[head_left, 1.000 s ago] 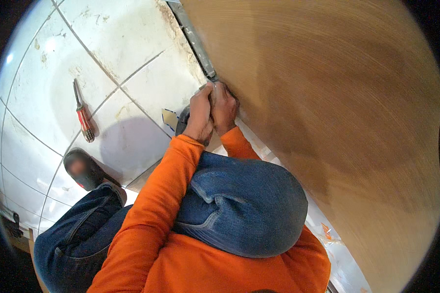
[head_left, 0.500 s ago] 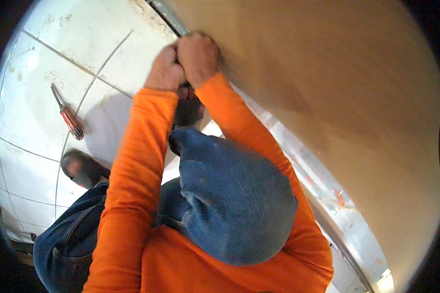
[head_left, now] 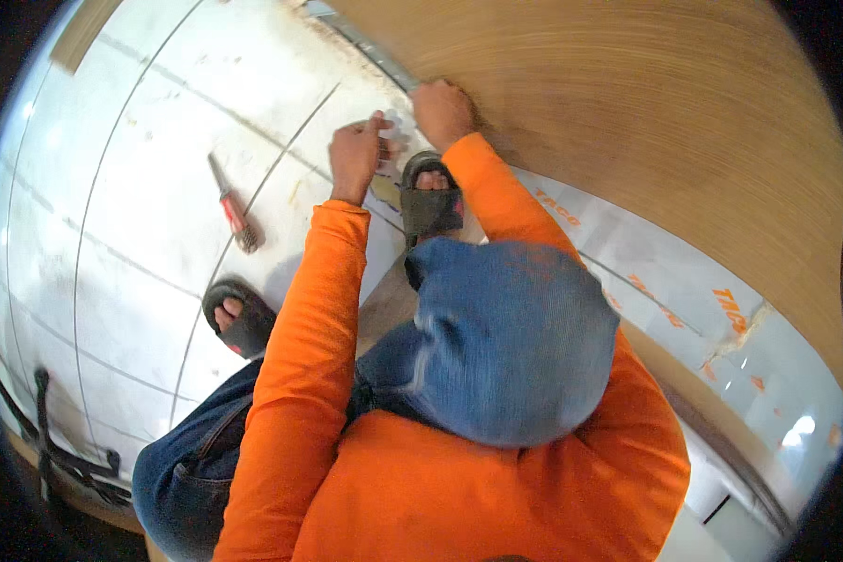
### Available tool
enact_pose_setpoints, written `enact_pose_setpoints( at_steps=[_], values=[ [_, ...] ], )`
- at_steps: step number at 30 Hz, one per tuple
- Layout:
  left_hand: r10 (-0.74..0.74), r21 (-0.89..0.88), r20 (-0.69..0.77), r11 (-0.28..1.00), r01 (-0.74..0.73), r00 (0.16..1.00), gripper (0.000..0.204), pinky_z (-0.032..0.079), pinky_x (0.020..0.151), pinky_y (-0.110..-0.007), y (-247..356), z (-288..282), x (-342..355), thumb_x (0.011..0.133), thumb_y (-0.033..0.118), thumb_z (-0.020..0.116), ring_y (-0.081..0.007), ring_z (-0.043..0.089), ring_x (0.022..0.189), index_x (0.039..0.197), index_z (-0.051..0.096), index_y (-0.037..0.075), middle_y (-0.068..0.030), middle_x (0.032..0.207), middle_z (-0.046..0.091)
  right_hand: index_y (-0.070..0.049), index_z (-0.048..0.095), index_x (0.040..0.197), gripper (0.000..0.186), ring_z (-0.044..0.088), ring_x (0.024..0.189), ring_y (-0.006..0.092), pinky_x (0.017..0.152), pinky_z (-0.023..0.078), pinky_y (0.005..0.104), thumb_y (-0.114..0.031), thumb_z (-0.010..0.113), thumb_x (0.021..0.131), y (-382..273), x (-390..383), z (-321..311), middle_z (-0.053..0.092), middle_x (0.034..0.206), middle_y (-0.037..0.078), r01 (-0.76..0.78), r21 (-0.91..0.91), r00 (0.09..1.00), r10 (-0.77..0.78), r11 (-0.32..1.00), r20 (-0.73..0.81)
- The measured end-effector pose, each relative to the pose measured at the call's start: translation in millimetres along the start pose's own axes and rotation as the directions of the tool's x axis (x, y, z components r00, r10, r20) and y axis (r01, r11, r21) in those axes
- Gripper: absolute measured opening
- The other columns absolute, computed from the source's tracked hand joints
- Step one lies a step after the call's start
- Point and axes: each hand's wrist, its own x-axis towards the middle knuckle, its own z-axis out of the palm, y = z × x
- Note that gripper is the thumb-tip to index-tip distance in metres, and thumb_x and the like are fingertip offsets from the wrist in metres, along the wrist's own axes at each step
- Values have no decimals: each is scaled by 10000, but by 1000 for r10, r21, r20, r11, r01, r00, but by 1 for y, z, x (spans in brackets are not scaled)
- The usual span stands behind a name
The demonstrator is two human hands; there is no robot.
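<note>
- I see a large wood-grain panel (head_left: pixel 646 140) filling the upper right, its lower edge running along a thin metal strip (head_left: pixel 365 42) at the floor.
- The right hand (head_left: pixel 443 110) rests on that edge, fingers curled and pressed together against the panel.
- The left hand (head_left: pixel 358 155) hovers just beside it over the white protective film (head_left: pixel 684 281); its thumb and forefinger look pinched, though on what I cannot tell.
- I judge the panel stiff, broad and heavy, with a smooth, slippery face; the exposed bottom edge is the sound place to grip.
- The film looks thin, limp and easily torn.
- The floor is pale, dusty tile (head_left: pixel 112 215); a red-handled screwdriver (head_left: pixel 232 208) lies to the left, well apart from both hands.
- Sandalled feet rest on the tile.
</note>
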Motion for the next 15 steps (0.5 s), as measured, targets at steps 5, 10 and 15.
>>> enact_pose_setpoints(
  at_steps=[5, 10, 15],
  values=[
    [436, 305, -663, 900, -312, 609, 371, 453, 612, -335, 17, -71, -24, 998, 317, 570, -180, 584, 588, 889, 773, 26, -128, 672, 678, -54, 715, 1001, 251, 690, 863, 412, 758, 553, 515, -275, 615, 940, 10, -5, 39, 700, 927, 223, -31, 257, 954, 105, 966, -281],
    [461, 367, -786, 884, -289, 413, 374, 447, 629, -338, 23, -115, -40, 1015, 282, 554, -182, 572, 629, 875, 765, 6, -127, 741, 701, -66, 677, 917, 271, 678, 806, 401, 710, 539, 505, -325, 610, 959, 10, -10, 47, 703, 870, 184, 31, 350, 861, 153, 936, -485],
    [497, 429, -826, 860, -276, 264, 346, 494, 714, -377, -5, -139, -35, 1006, 288, 571, -248, 618, 744, 980, 740, -12, -144, 867, 707, -87, 663, 859, 270, 683, 761, 382, 677, 542, 484, -328, 605, 968, -3, -2, 70, 705, 827, 164, -51, 441, 800, 301, 896, -519]
  ],
)
